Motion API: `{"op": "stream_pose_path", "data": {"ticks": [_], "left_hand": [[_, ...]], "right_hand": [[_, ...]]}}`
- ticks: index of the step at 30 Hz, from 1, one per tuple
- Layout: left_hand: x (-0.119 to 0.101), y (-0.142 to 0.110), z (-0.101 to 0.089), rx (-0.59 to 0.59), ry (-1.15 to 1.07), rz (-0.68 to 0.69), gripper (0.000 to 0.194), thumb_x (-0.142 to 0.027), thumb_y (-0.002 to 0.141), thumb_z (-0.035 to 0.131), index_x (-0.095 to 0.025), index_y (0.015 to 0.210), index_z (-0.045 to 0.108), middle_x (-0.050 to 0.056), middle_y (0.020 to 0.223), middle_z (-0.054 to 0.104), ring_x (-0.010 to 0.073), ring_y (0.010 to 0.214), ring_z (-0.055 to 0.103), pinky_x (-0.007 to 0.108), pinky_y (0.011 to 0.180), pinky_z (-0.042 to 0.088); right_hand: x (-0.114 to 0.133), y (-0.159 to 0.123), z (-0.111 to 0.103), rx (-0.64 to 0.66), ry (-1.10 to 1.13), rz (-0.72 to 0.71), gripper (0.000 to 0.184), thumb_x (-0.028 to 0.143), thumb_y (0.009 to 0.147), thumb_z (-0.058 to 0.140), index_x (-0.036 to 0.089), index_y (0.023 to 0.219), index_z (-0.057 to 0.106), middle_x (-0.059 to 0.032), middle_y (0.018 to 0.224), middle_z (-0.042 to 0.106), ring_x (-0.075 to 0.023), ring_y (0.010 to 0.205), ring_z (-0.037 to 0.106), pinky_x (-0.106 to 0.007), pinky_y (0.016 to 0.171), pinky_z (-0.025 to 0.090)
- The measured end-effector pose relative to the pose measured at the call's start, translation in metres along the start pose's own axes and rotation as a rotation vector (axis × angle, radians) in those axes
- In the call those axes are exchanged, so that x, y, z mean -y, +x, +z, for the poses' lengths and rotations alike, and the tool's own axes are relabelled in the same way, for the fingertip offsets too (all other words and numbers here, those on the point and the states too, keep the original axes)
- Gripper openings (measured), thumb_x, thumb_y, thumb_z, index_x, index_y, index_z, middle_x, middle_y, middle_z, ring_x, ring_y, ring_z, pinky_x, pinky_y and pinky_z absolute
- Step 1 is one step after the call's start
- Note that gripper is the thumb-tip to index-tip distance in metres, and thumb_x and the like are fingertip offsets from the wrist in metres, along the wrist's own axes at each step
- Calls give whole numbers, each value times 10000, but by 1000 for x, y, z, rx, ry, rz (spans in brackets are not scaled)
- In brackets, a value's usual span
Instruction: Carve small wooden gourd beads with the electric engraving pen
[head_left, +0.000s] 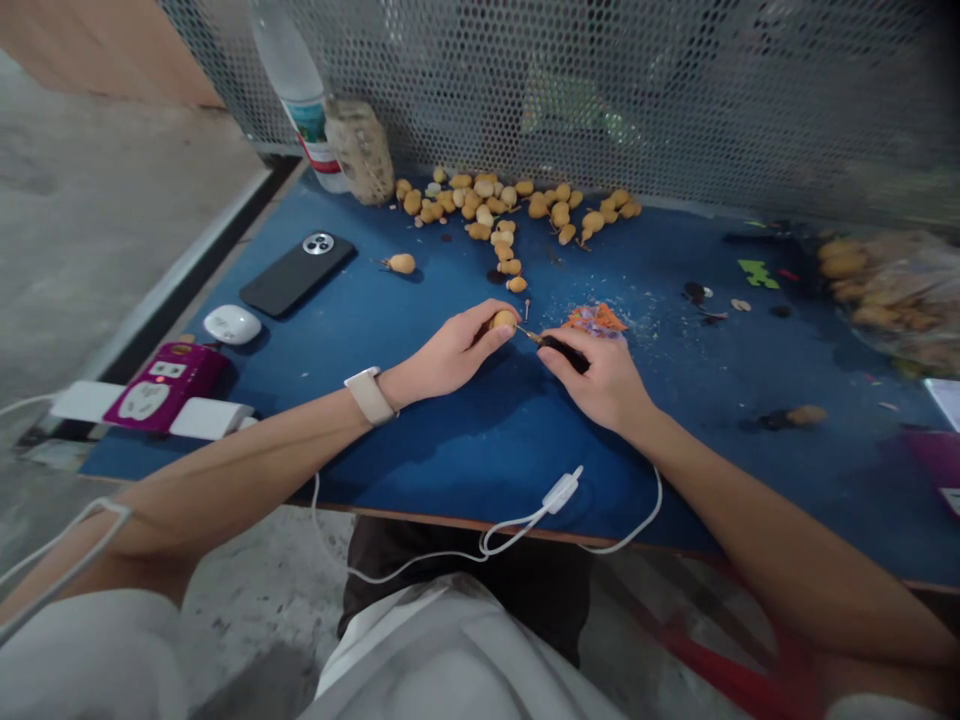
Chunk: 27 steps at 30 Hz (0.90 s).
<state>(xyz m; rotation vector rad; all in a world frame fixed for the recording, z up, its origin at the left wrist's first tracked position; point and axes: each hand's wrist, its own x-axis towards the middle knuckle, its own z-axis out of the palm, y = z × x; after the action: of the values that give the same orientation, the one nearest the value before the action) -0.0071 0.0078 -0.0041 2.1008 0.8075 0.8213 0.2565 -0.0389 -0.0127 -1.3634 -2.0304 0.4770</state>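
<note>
My left hand (465,348) is closed around a small tan gourd (503,320), pinching it between thumb and fingers. My right hand (604,375) grips a black-handled carving tool (564,354) with a thin metal shaft. Its tip points left and meets or nearly meets the gourd; the exact contact is too small to make out. Just behind my right hand lies a crumpled orange and purple piece (596,320), with pale shavings scattered around it. Many more small gourds (480,200) lie heaped along the back of the blue table (450,450).
At the left are a phone (298,274), a white case (232,325) and a purple power socket (161,385) with plugs. A bottle (304,110) and a jar (360,150) stand by the mesh panel (465,80). A white cable (561,492) crosses the front edge. Bagged gourds (900,290) sit right.
</note>
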Motion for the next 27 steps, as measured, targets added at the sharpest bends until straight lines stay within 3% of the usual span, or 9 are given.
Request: {"op": "stream_pose_path", "data": {"ticks": [7,14,17,23,25,27], "left_hand": [[3,0,-2,-13,42,18,505,-637,1237,472,-183,1346,663,73,1102,728,177,883,618,331,894,541],[4,-2,1,-60,43,-17,270,-421,1183,612,-203,1340,645,31,1038,707,145,813,604,282,788,524],[5,-2,1,-76,87,-14,244,-379,1170,646,-212,1349,642,45,1072,732,154,850,642,279,803,554],[3,-3,-1,-85,315,84,283,-300,1163,675,-192,1423,648,151,1383,767,239,1115,750,379,999,616],[1,-3,-2,-82,390,92,299,-318,1169,686,-197,1441,659,150,1403,780,273,1212,758,402,1042,606],[0,-4,-3,-89,486,75,315,-363,1167,715,-201,1436,684,134,1335,812,286,1186,764,405,1018,589]], "right_hand": [[3,0,-2,12,20,25,426,574,1128,644,237,1208,892,-111,1132,924,-317,971,861,-422,860,661],[6,-1,-5,36,25,61,391,548,1124,648,240,1220,868,-103,1103,914,-302,932,843,-409,815,638],[4,-1,-5,37,24,61,408,566,1141,627,245,1231,861,-102,1103,911,-298,941,841,-402,805,637],[3,-2,-4,26,41,44,433,591,1146,615,240,1210,861,-111,1130,909,-296,965,840,-396,816,639],[3,-2,-5,31,43,45,413,570,1137,633,240,1234,862,-106,1114,911,-295,951,841,-403,837,646],[4,-2,-5,33,45,46,390,542,1126,650,238,1246,864,-100,1096,913,-290,928,841,-414,860,654]]}}
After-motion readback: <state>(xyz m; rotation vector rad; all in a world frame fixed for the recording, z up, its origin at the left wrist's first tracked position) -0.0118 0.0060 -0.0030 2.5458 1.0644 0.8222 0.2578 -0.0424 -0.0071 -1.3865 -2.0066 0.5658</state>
